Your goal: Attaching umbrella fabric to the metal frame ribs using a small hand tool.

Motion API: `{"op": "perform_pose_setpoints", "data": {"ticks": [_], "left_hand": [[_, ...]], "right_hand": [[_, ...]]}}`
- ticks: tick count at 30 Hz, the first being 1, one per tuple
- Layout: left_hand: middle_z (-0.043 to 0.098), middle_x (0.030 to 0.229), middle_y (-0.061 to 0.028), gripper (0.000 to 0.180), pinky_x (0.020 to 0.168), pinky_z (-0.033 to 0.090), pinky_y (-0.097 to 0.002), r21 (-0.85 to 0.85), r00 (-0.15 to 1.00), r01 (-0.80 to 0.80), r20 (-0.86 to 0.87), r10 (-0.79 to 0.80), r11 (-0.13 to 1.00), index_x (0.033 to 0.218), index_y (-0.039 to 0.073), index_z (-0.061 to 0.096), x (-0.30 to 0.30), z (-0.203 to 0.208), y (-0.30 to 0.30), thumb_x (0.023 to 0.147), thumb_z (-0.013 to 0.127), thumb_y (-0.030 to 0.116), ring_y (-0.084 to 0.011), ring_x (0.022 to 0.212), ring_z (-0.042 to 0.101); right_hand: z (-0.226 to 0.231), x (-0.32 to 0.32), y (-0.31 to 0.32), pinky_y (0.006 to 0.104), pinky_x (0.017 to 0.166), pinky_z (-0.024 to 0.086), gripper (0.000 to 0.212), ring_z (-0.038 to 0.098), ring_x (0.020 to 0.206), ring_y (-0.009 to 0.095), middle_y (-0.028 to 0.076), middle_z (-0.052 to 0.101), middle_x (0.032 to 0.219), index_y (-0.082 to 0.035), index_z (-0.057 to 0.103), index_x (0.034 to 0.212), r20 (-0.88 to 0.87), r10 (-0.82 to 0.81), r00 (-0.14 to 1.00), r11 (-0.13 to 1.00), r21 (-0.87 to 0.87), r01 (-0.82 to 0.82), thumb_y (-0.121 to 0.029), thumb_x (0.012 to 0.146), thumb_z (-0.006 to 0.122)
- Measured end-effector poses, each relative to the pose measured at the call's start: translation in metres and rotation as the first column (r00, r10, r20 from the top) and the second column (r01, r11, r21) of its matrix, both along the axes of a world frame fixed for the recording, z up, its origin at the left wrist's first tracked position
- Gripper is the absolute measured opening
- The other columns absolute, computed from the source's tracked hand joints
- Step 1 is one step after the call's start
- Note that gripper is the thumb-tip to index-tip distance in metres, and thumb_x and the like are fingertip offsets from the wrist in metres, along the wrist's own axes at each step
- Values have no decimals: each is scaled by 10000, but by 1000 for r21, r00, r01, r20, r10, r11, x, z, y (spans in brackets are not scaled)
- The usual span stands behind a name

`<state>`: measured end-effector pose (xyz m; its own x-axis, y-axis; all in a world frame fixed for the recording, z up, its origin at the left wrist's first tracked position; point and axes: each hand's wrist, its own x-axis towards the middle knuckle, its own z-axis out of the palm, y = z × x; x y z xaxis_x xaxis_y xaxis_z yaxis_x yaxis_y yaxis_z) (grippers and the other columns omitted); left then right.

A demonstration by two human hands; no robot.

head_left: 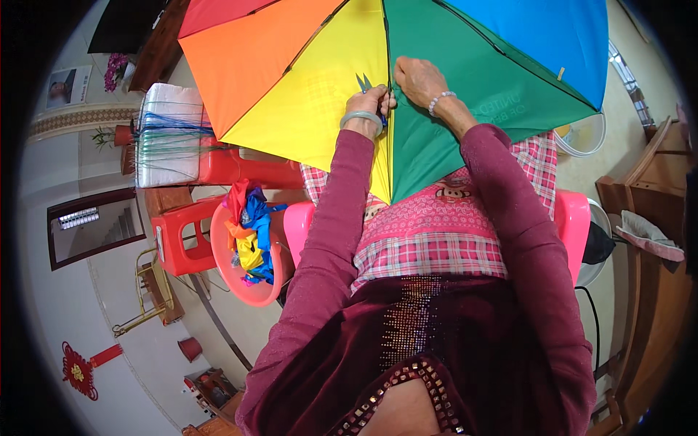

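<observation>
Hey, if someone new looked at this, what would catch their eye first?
Probably the multicoloured umbrella, spread across the top of the view. Then the small scissors in the left hand, by the seam between yellow and green. Toward the left, bright fabric sits in a pink tub.

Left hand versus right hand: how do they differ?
The left hand wears a smooth bangle and holds scissors; the right hand wears a beaded bracelet and shows no tool. The left is mostly over yellow fabric, the right over green fabric. Both are at the umbrella.
</observation>
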<state>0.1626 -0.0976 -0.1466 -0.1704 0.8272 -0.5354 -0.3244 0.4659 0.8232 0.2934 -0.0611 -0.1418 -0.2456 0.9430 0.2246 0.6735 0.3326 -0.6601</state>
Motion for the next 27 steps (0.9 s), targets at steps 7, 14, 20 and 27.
{"op": "perform_pose_setpoints", "data": {"ticks": [7, 14, 20, 27], "left_hand": [[552, 587, -104, 179, 396, 348, -204, 15, 996, 71, 61, -72, 997, 706, -23, 517, -18, -1, 0, 813, 512, 120, -122, 418, 445], [534, 567, -120, 161, 408, 384, -236, -8, 998, -7, 58, 7, 1000, 668, -28, 501, -18, 0, -7, 795, 509, 69, -157, 418, 465], [513, 556, -151, 105, 424, 434, -298, 73, 994, -83, 81, 77, 994, 717, -86, 453, -13, -8, -3, 776, 442, 1, -213, 408, 484], [570, 684, -225, 148, 317, 407, -275, -15, 973, -229, 22, 230, 973, 819, -119, 406, 3, -8, 2, 795, 395, 27, -248, 456, 562]], "right_hand": [[8, -2, -12, 357, 484, 466, 164, 569, 514, 253, 138, 602, 638, -4, 550, 775, -151, 119, 981, 887, -428, -174, -131, 788, 446], [5, -10, -18, 285, 350, 401, 188, 475, 365, 147, 62, 561, 527, 0, 530, 760, -337, 38, 941, 822, -525, -221, -155, 803, 432], [4, -6, -11, 264, 323, 383, 181, 471, 361, 127, 54, 541, 518, 0, 514, 713, -277, 59, 959, 815, -542, -206, -141, 794, 435], [1, 8, -4, 275, 325, 384, 187, 469, 355, 133, 54, 534, 508, 7, 527, 720, -255, 31, 967, 825, -540, -169, -143, 786, 437]]}}
